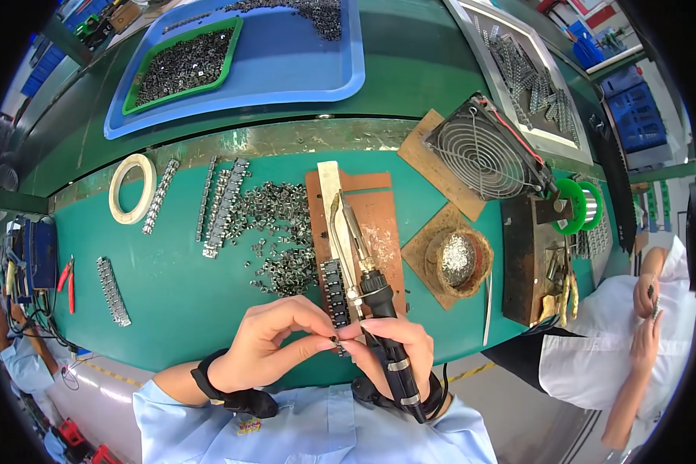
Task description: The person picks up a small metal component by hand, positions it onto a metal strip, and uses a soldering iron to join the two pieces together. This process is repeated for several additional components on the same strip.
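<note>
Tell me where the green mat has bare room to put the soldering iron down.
Bare mat lies between the short strip of parts at left and the loose pile of small parts, running down to the left hand. Crowded: the pile, the brown board ahead of the right hand, and the fan and sponge holder beyond.

Light blue long-sleeved work shirt, small coloured emblem on the chest. Black strap on each wrist. Left hand (pixel 267 346) and right hand (pixel 390 348) bare.

Bright, even light; fisheye-bent, dark-vignetted edges
</note>
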A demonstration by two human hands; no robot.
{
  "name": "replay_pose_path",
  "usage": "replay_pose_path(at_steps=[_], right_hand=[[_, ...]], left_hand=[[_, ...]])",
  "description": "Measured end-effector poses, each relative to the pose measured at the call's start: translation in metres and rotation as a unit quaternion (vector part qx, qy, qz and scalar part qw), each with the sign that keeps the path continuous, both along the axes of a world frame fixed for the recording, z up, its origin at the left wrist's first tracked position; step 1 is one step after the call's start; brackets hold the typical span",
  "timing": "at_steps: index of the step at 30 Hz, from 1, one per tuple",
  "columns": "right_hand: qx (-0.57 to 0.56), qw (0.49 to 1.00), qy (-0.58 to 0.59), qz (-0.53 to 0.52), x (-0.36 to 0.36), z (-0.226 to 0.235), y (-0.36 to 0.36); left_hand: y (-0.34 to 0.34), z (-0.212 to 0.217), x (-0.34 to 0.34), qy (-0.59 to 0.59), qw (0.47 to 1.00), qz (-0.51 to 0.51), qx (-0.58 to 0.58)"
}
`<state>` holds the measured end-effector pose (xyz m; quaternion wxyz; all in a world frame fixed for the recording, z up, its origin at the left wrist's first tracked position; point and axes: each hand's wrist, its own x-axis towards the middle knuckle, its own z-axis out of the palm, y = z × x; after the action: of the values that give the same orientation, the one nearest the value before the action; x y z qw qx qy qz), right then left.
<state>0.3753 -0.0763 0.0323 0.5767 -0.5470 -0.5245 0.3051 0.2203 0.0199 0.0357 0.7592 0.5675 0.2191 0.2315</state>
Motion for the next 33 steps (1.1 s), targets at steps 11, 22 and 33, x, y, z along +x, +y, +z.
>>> replay_pose_path(at_steps=[11, 22, 33], right_hand=[[0.055, 0.998, -0.023, -0.032, -0.006, -0.003, 0.003], [0.064, 0.996, -0.047, -0.03, -0.004, -0.003, 0.005], [0.057, 0.993, -0.074, -0.068, -0.009, -0.008, 0.003]], left_hand=[[0.0, 0.001, -0.006, 0.029, 0.992, 0.004, 0.121], [-0.004, -0.003, -0.005, 0.017, 0.994, 0.013, 0.108], [-0.006, -0.003, -0.002, 0.071, 0.988, 0.028, 0.137]])
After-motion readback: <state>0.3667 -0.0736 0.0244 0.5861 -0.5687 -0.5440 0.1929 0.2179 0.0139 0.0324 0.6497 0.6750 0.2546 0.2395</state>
